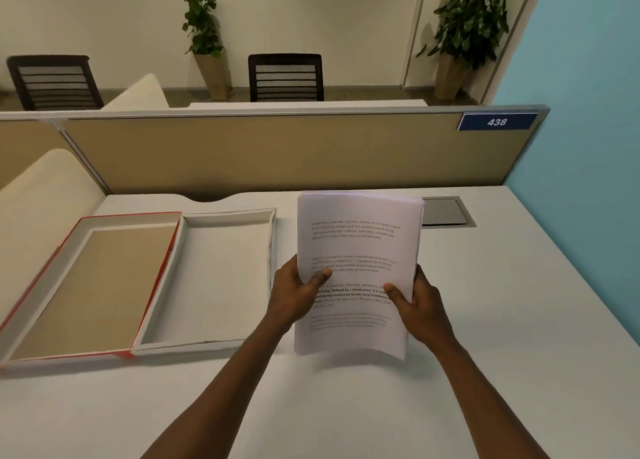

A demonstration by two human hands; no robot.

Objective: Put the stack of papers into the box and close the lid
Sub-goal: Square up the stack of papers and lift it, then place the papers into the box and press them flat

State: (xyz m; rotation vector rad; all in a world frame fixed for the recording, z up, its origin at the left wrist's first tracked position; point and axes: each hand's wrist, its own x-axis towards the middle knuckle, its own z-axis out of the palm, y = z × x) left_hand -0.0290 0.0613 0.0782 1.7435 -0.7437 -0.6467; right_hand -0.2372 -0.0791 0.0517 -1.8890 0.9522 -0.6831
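Note:
A stack of printed white papers (356, 250) is held up off the white desk, right of the box. My left hand (294, 294) grips its left edge and my right hand (417, 302) grips its right edge, thumbs on the top sheet. The shallow white box (227, 216) lies open and empty at centre left. Its red-edged lid (83, 223), brown inside, lies flat to the box's left, joined along the shared side.
A tan partition (277, 153) with a blue "438" sign (497, 121) bounds the desk's far edge. A grey cable hatch (446, 212) sits behind the papers. A cream side panel (41, 195) rises at the left; a blue wall (588, 146) stands on the right.

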